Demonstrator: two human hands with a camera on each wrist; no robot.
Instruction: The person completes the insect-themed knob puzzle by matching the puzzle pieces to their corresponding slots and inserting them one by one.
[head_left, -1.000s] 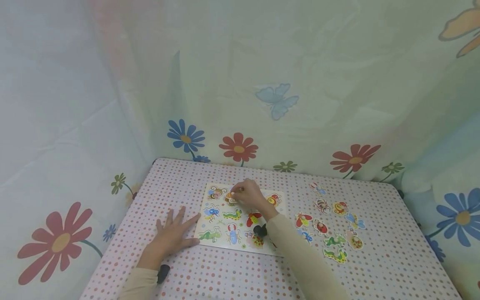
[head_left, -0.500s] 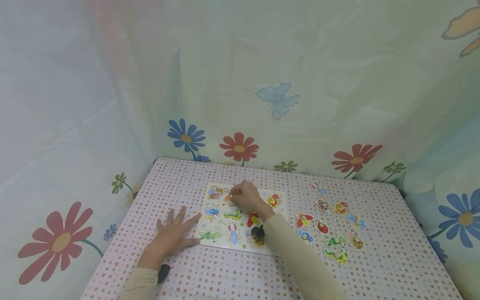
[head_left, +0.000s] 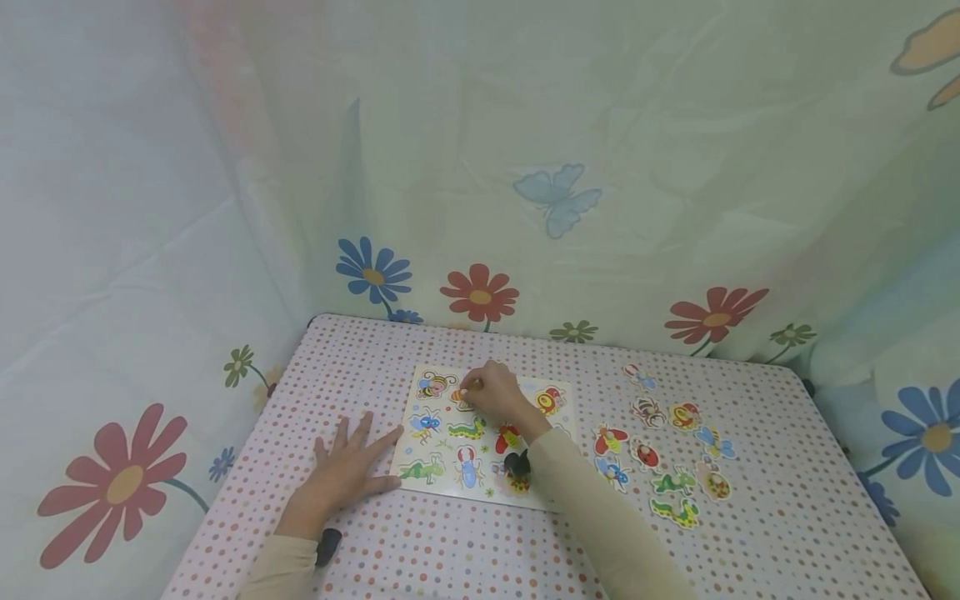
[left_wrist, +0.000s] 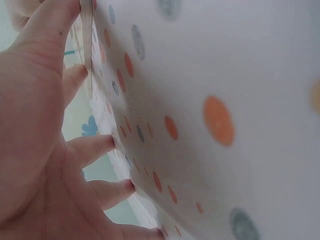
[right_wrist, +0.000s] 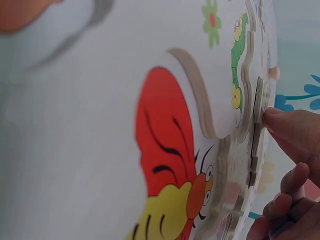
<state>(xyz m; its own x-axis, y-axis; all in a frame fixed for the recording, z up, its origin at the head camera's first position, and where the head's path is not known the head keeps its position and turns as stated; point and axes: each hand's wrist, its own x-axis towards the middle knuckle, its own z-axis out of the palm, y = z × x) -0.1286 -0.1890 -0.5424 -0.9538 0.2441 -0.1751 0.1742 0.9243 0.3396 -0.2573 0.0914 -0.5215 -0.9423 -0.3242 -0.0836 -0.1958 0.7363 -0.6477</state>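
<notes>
Right hand (head_left: 497, 393): thumb and finger pinch an orange-striped puzzle piece (head_left: 459, 402) over the far row of the insect board (head_left: 444, 483). Most of the piece is under my fingers, so I can't read which insect it is. In the right wrist view its edge meets my fingertip, the other fingers curled back; can't tell if it's flush in a recess. Likely a fingertip grip because the piece is small and thin, and turning it needs fine control.

Left hand (head_left: 347, 467): holding nothing, fingers spread, tips down on the table (head_left: 352, 358), thumb at the board's left edge. Reads as bracing so the board doesn't slide.

Loose pieces sit off the board's right side, probably for easy reach: spider (head_left: 647, 412), ladybug (head_left: 645, 454), red-winged bug (head_left: 611, 439), caterpillar (head_left: 674, 512) and others, picture side up.

Position: striped piece is right at my right fingertips, on their left side in the head view, between the bee picture (head_left: 432, 385) and my knuckles, with the caterpillar recess (head_left: 467, 428) just nearer me. Well apart from my left hand, across the board.
</notes>
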